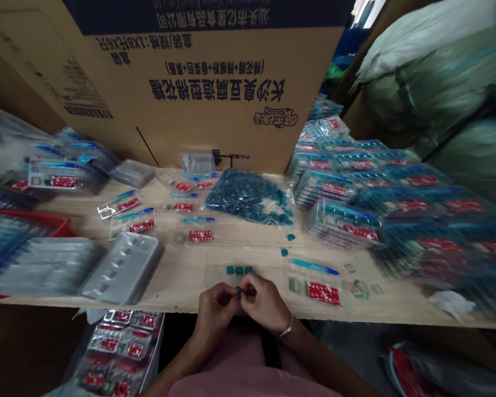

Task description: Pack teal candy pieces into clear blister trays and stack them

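Note:
My left hand (217, 306) and my right hand (265, 304) meet at the table's front edge, fingers pinched round one small dark teal piece (238, 293). What kind of piece it is cannot be made out. Just beyond my fingertips lies a clear plastic tray (215, 274) with three teal square pieces (239, 270) in a row. Right of it, another clear tray (291, 267) carries a blue stick (314, 267), a red patterned packet (323, 293) and a striped square (295, 285). Behind, a clear bag (248, 196) spills many teal pieces.
Stacks of filled trays (334, 220) line the right side. Empty trays (122, 267) and a red bin (58, 225) stand at left. A large cardboard box (215, 110) blocks the back. Striped scraps (359, 289) lie at right; packed trays (119, 347) sit below the table.

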### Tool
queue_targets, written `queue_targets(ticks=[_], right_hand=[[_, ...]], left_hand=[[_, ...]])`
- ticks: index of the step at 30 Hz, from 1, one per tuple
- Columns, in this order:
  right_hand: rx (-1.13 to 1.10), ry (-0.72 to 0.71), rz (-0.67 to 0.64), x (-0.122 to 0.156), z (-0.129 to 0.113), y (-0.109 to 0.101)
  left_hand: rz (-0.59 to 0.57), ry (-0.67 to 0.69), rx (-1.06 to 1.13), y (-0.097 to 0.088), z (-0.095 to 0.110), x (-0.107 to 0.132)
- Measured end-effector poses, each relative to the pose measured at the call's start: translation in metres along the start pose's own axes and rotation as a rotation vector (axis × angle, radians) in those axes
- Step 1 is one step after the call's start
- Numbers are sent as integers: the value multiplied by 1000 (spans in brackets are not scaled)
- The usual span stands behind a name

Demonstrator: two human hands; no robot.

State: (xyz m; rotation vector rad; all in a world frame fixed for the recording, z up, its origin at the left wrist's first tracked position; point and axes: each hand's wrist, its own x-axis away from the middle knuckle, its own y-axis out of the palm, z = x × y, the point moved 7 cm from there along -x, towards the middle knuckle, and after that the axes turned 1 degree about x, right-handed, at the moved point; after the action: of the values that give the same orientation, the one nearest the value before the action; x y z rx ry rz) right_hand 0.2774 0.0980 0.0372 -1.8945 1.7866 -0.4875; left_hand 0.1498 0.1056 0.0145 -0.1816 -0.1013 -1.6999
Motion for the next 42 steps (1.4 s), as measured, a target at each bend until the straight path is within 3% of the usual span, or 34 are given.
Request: queue_targets(ticks=[6,12,18,20,22,25,28,32,35,37,41,42], right_hand=[[-331,148,-57,-1,18,7],[-314,91,-101,-3,8,8],[-611,180,-320,-7,19,26],[-623,174,-337,-11,17,31],[-485,100,-244,-20,10,29],[-20,-183,-76,-34,-13,23],[428,-485,-117,-38,-31,40],[579,-593,-166,-32,-33,53],[508,-562,-137,-32,-33,37],[496,-442,-99,-40,-23,11],[707,152,75,-62,38,-77],[736,243,104,-64,51,-95]], left_hand=[[23,-34,63,-8,-3,-3],[-2,16,21,-6,4,-1],[-60,8,32,-10,2,3],[-49,18,40,-16,1,1],[-2,79,-17,-26,4,-4],[105,270,-239,-44,12,-15],[142,442,-447,-52,15,-24],[110,547,-547,-51,11,-27],[74,599,-653,-46,12,-27],[45,650,-743,-40,15,-28],[56,747,-818,-35,18,-31],[62,752,-818,-35,17,-32]])
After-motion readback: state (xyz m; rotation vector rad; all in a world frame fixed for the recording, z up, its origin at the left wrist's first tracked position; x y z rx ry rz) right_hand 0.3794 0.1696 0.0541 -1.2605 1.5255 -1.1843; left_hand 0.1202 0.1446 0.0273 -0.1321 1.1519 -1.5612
